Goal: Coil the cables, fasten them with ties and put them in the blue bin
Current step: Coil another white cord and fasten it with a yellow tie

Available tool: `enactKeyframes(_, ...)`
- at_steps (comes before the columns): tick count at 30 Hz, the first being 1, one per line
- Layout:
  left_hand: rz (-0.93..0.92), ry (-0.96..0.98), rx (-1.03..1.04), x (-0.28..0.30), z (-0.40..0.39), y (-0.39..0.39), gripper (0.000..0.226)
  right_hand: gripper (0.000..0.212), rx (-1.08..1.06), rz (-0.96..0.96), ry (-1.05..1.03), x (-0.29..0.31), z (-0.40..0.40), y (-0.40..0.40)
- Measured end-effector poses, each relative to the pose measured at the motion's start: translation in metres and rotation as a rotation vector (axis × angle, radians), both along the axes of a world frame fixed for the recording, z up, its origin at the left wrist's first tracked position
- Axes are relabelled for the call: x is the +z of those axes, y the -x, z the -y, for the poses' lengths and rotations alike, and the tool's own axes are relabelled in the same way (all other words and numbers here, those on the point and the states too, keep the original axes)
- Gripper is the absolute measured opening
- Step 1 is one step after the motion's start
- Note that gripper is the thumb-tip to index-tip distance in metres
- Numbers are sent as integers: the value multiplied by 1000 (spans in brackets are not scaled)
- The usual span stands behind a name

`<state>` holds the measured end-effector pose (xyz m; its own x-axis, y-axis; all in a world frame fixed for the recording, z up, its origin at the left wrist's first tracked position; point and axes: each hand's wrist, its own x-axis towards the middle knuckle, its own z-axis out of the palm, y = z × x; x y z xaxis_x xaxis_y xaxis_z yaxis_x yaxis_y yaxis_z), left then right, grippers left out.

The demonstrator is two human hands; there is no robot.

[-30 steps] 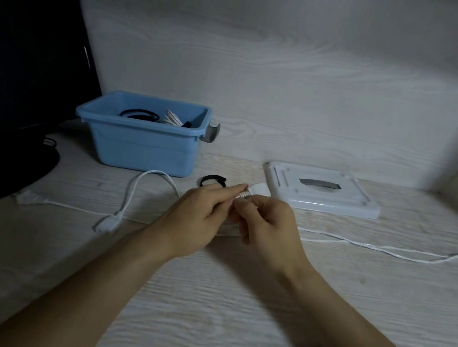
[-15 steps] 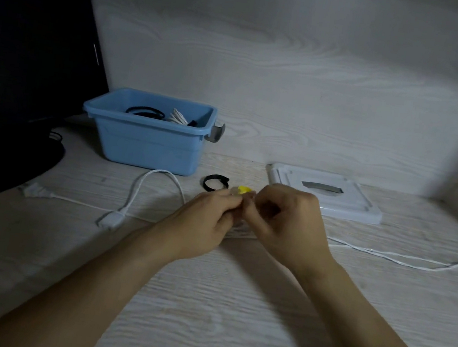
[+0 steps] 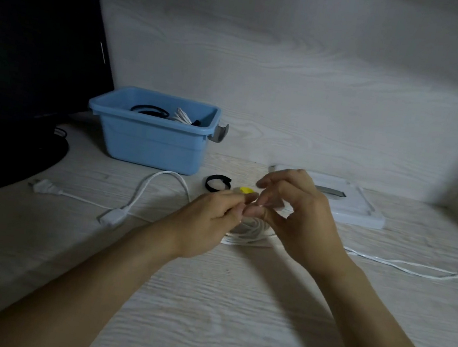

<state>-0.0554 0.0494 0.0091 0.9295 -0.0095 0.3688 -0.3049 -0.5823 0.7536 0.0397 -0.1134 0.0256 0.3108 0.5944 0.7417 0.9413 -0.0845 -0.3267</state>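
- While your hands meet over the middle of the desk, start at the far left: the plug (image 3: 42, 186) lies flat by the monitor base (image 3: 5, 161), and its cord runs right to a white inline block (image 3: 112, 217) and on in a loop toward your hands.
- Behind that loop sits the bin (image 3: 150, 145), holding a black coil and a white bundle already; it lies up and to the left of your grip, nearer your left hand.
- Just right of the bin, a black tie (image 3: 217, 184) curls on the desk, with a yellow tie (image 3: 246, 190) beside it, right at your fingertips.
- Your left hand (image 3: 209, 223) has thumb and forefinger closed in a pinch; it seems to be on the cable, though what sits between them is too small to be sure.
- Under and between both hands, the white coil (image 3: 249, 231) rests on the desk, only partly wound.
- Your right hand (image 3: 301, 212) is half closed, thumb and finger pinched near the left's, the other fingers lifted; what it holds cannot be told.
- Farther right, the loose cable (image 3: 413, 266) trails flat toward the right edge, so the slack to draw in lies on your right hand's side, its length running left to right.
- Behind the right hand lies a white lid (image 3: 362, 214).
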Motion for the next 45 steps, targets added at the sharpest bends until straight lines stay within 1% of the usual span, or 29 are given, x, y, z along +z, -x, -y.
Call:
enactKeyframes(2, -40, 43, -31, -2, 0, 0, 24, 17, 62, -163, 15, 2, 4, 1)
enactKeyframes(4, -31, 21, -56, -4, 0, -1, 29, 16, 64, -253, 38, 2, 6, 0)
enactKeyframes(6, 36, -2, -56, -4, 3, -1, 25, 15, 38, -264, 28, 3, 7, -1)
enactKeyframes(8, 144, -13, -6, -3, 7, -1, 29, 13, 2, -251, -13, 5, 7, -1)
enactKeyframes(12, 274, 78, 177, -6, 10, -4, 23, 21, -56, -191, -82, 9, 7, 2)
enactKeyframes(15, 320, 92, 210, -4, 14, -3, 17, 21, -69, -213, -83, 10, 7, 3)
enactKeyframes(17, 314, 67, 203, -5, 15, -1, 13, 23, -66, -191, -61, 10, 10, 1)
enactKeyframes(19, 262, 19, 158, -6, 14, -2, 9, 22, -69, -114, 3, 11, 14, -2)
enactKeyframes(22, 186, -46, 72, -6, 14, -2, 19, 15, -54, 26, 61, 10, 18, -7)
enactKeyframes(24, 145, -78, 36, -4, 13, -2, 19, 14, -35, 18, 83, 8, 18, -9)
enactKeyframes(27, 93, -80, 9, -3, 10, -1, 18, 8, 20, -19, 83, 4, 17, -9)
enactKeyframes(28, 84, -79, 5, -4, 8, 0, 17, 9, 27, -24, 82, 3, 15, -8)
enactKeyframes(30, 82, -81, 3, -5, 6, 0, 15, 12, 46, -99, 66, 1, 13, -5)
enactKeyframes(32, 113, -95, 19, -7, 5, 0, 12, 14, 38, -263, 32, 0, 9, -3)
enactKeyframes(34, 167, -129, 54, -7, 6, -1, 8, 14, 38, -430, 25, 1, 5, -2)
enactKeyframes(39, 306, -185, 95, -11, 12, -1, 12, 13, 114, -720, 73, 2, 5, -4)
enactKeyframes(42, 335, -236, 156, -14, 15, -2, 16, 14, 105, -842, 51, 4, 5, -4)
enactKeyframes(45, 326, -182, 211, -13, 19, -1, 20, 17, 29, -917, 18, 3, 1, -3)
